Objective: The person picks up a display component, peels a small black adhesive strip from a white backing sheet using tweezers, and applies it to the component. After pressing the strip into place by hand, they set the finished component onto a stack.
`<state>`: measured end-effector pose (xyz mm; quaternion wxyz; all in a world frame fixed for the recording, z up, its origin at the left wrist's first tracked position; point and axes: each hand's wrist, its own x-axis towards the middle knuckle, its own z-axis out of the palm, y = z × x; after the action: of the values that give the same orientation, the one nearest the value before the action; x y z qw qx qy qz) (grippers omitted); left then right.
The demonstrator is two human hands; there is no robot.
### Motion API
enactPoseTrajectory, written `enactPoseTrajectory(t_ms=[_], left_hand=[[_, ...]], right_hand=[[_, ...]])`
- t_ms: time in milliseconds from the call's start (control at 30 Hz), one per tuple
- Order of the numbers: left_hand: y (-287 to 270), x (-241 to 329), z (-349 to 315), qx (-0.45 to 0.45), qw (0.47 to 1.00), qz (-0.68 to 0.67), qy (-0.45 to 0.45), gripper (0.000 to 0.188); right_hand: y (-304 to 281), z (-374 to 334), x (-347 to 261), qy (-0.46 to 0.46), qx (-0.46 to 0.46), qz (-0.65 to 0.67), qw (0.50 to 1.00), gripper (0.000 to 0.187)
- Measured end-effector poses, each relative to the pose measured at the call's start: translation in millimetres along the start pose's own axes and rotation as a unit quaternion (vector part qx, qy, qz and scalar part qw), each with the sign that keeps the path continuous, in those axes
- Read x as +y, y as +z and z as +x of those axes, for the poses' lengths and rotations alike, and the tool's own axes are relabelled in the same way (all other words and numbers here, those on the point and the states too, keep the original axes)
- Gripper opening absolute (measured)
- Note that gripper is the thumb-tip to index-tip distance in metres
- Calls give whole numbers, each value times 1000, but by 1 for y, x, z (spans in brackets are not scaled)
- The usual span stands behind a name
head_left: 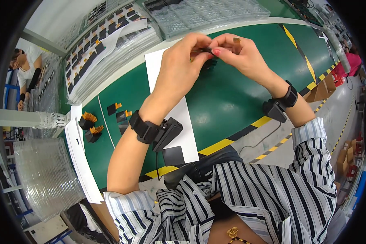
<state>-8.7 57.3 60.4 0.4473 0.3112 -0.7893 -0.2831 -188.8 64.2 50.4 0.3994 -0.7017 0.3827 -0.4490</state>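
A small dark piece point(208, 51) is being pinched and largely hidden by the left hand point(181, 61) and right hand point(247, 57), both being held curled above the tabletop point(232, 101).

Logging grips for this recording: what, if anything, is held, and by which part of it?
A small dark piece is pinched by the left hand and the right hand. Most of it is hidden, so which part is gripped cannot be told.
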Motion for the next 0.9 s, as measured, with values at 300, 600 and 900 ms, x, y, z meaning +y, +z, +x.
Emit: enactPoseTrajectory(t_ms=[300, 600, 900], left_hand=[[2, -15, 7, 45, 874, -349, -335, 33], [13, -20, 0, 42, 996, 28, -68, 38], [12, -27, 4, -98, 993, 44, -55, 24]], right_hand=[[8, 3, -1, -153, 89, -241, 954, 28], [-10, 5, 19, -99, -10, -241, 965, 29], [-15, 4, 34, -47, -55, -238, 969, 32]])
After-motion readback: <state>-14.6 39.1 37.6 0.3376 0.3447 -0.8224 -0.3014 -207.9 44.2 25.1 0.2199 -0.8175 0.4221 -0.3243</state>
